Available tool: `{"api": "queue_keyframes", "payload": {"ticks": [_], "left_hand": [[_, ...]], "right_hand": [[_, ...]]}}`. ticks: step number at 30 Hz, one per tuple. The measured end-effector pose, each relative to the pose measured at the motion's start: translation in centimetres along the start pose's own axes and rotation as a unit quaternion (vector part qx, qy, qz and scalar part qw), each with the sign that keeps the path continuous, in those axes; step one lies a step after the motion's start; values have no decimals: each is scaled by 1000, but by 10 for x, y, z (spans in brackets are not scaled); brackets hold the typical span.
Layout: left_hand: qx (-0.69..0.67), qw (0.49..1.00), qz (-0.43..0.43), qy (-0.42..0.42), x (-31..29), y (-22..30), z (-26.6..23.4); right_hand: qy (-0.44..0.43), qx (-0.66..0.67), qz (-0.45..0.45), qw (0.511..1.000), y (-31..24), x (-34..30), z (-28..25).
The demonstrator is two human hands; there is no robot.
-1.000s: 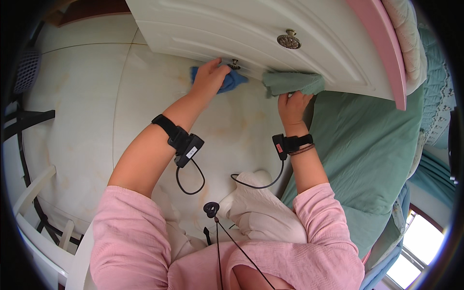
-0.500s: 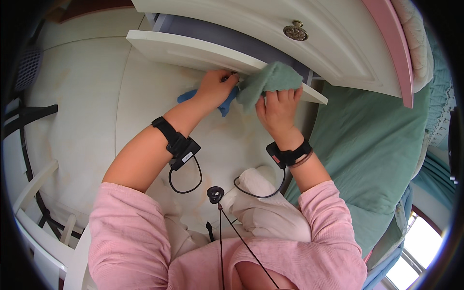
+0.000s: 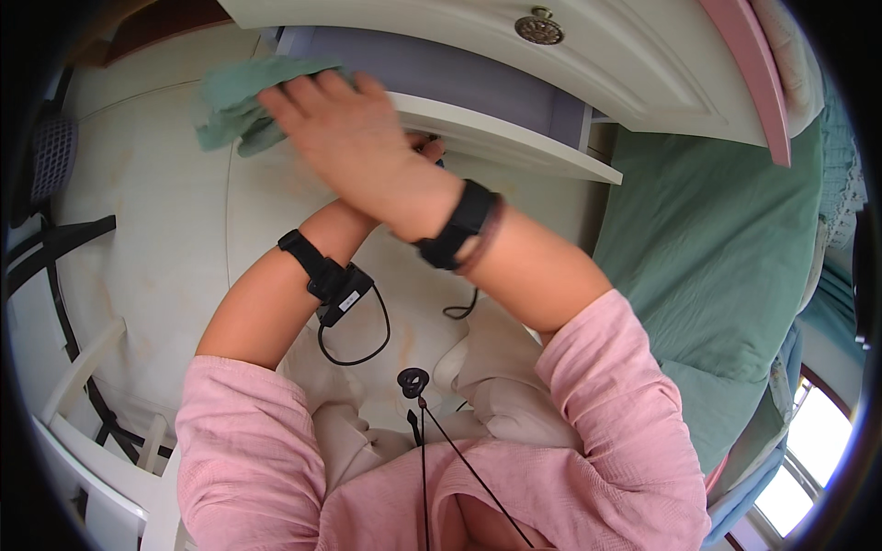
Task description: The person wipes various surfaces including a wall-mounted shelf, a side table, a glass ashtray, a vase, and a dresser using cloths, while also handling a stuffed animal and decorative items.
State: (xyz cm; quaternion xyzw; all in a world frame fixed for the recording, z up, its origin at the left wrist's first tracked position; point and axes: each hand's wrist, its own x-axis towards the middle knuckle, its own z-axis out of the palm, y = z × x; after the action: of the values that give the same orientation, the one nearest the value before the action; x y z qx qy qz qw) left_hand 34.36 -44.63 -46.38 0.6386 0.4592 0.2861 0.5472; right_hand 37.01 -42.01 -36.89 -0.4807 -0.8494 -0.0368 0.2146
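Observation:
A white drawer [image 3: 514, 147] stands pulled out, its lilac inside [image 3: 413, 69] showing. My right hand [image 3: 354, 138], slightly blurred, crosses over my left arm. It presses a soft green cloth [image 3: 234, 96] over the left end of the drawer front, fingers on top of the cloth. Beneath it, my left hand [image 3: 428, 147] is mostly covered; the fingertips that show are curled at the small dark knob on the drawer front. A sliver of something blue shows beside those fingertips.
Above the drawer is a white panel with an ornate round knob [image 3: 539, 28]. A bed with a green sheet [image 3: 707, 248] stands at the right. White chair rails [image 3: 92, 441] and a black frame [image 3: 64, 243] are at the left. A cord with a black ring [image 3: 413, 382] hangs before me.
My right hand has swept left along the drawer front with the green cloth, crossing over my left arm. My left hand stays at the knob, and the blue cloth is now mostly hidden.

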Motion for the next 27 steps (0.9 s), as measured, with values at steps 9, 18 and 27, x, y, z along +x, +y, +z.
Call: {"api": "queue_keyframes", "payload": {"ticks": [9, 18, 27], "left_hand": [[20, 991, -108, -83, -12, 45, -23], [-314, 939, -5, -143, -5, 143, -46], [404, 809, 415, 99, 17, 68, -27]], "right_hand": [[-27, -107, 102, 989, 130, -156, -97], [202, 207, 353, 890, 142, -185, -110], [-5, -73, 190, 979, 131, -173, -91]]}}
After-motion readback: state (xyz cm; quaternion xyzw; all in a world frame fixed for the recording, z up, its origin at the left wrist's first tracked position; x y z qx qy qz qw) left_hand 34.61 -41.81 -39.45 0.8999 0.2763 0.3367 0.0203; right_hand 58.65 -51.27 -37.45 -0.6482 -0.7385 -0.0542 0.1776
